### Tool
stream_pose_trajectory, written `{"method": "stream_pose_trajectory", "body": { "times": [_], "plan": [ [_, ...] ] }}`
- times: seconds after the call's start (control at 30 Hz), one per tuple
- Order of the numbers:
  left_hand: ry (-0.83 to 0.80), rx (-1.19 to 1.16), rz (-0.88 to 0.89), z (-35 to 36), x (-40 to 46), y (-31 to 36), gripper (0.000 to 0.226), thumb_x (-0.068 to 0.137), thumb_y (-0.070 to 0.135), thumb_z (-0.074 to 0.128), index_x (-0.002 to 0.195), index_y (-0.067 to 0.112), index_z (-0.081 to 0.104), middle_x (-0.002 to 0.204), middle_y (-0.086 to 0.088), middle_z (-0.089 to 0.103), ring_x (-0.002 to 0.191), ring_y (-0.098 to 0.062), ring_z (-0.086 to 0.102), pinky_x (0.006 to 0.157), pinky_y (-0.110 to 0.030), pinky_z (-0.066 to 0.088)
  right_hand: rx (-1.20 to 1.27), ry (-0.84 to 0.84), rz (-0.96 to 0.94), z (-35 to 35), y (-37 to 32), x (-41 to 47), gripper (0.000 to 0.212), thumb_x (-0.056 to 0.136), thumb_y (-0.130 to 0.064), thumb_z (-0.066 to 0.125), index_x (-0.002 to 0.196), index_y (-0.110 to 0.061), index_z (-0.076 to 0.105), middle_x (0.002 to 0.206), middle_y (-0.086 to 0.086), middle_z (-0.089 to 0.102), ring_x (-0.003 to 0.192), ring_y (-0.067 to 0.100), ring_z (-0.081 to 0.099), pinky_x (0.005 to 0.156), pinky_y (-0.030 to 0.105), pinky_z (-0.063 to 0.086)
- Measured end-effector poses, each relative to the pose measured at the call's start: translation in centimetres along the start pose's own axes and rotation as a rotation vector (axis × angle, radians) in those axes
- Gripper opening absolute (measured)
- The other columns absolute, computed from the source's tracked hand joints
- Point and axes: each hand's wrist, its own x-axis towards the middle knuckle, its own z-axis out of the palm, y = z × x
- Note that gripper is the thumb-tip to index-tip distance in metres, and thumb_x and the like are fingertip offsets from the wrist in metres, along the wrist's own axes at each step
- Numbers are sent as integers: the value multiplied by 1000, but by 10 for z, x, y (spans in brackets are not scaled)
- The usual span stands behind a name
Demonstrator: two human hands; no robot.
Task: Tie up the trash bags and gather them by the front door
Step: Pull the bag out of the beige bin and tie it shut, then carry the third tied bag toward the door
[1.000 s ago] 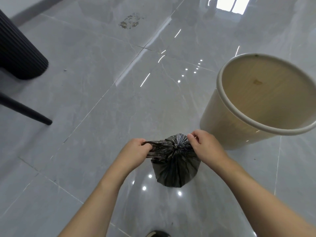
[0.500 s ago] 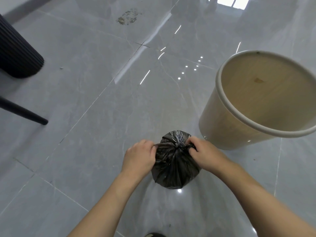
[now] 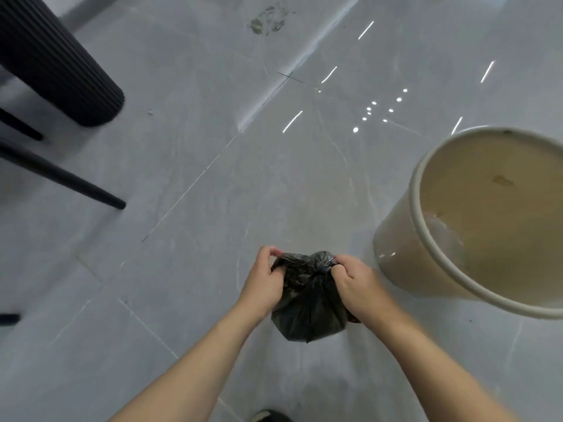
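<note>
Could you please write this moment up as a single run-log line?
step: tying bag | left hand: pinching bag top | right hand: gripping knot | trash bag: held up | bin: unlined, right of bag

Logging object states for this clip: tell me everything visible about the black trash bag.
The black trash bag is small, of thin, glossy, crinkled plastic, bulging round as if partly filled. Its top is gathered into a twisted bunch. It is held above the grey tiled floor, beside the empty beige bin on the right. The left hand pinches a flap at its upper left; the right hand grips the twisted neck. Whether a knot is finished cannot be told.
</note>
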Motion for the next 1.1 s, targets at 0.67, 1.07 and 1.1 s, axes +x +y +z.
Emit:
{"method": "stream_pose_trajectory", "body": {
  "times": [0.67,1.07,1.1],
  "plan": [
    [361,-260,128,-399,-387,516,26,98,15,40,102,19,65,97,7,66,93,-10,59,86,-30,46,-118,-74,-328,-301,-615,-308,24,92,-13,36,68,-11,36,66,6,40,63,23,38,54,34,30],
    [718,-416,120,-451,-591,511,26,97,20,40,102,23,66,102,3,69,99,-15,61,93,-36,49,-192,-243,-589,-296,-701,-453,26,92,-18,35,71,-4,44,72,10,51,73,29,48,61,35,36],
    [752,-425,112,-455,-606,502,28,97,21,40,103,23,66,102,4,69,99,-14,61,93,-36,49,-204,-273,-616,-287,-704,-464,27,92,-19,35,74,-3,46,74,10,53,73,28,50,60,34,36]
  ]
}}
